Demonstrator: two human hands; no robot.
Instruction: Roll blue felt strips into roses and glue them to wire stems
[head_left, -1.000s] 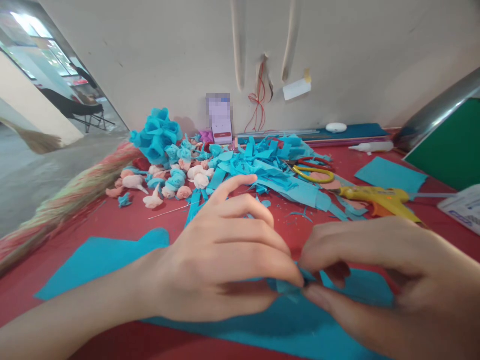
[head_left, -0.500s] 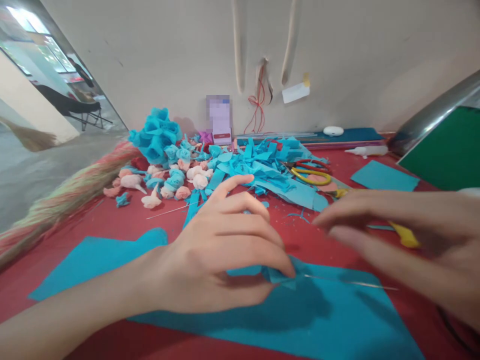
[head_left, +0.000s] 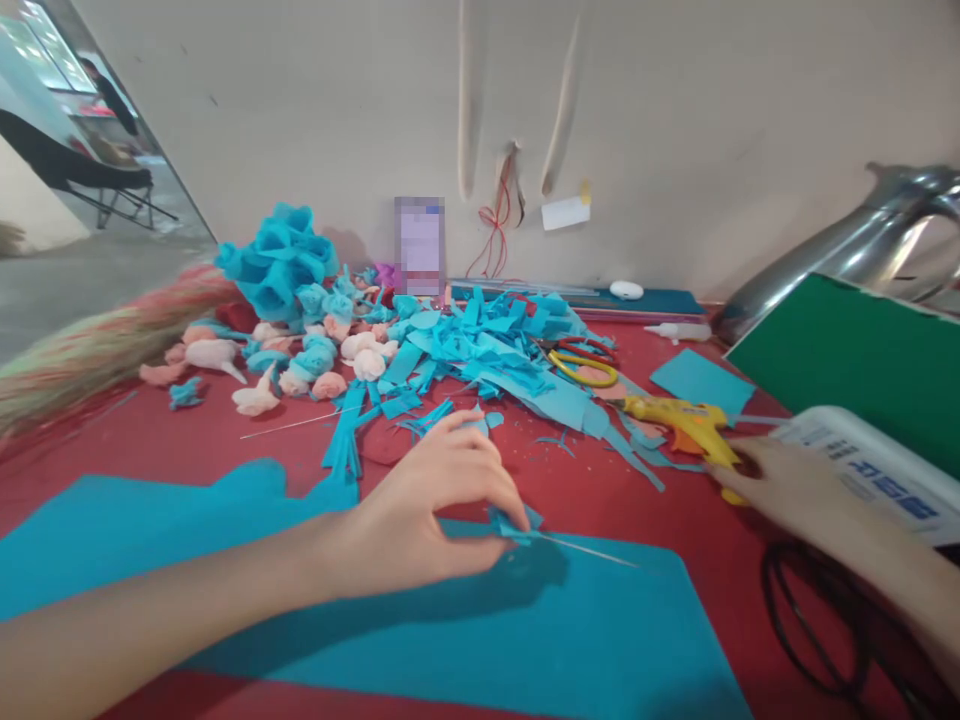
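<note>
Between the thumb and fingertips of my left hand (head_left: 427,500) is a small folded piece of blue paper (head_left: 525,520). A thin metal wire (head_left: 592,550) sticks out of it to the right, above a large blue paper sheet (head_left: 480,630). Over on the right, the fingers of my right hand (head_left: 795,495) close around the handle of a yellow hot glue gun (head_left: 694,425), which lies on the red table with its nozzle pointing left. The fingers partly hide the handle.
Blue paper scraps (head_left: 487,340) lie beyond my hands, with scissors (head_left: 585,368) beside them. Rolled paper flowers (head_left: 330,355) are piled at the left. A phone (head_left: 420,240) leans on the wall. A black cable (head_left: 810,650) coils at right, near a metal jug (head_left: 810,250).
My right hand has moved away from the wire to the glue gun and closed on its handle. My left hand still pinches the paper piece. The view has shifted to the right.
</note>
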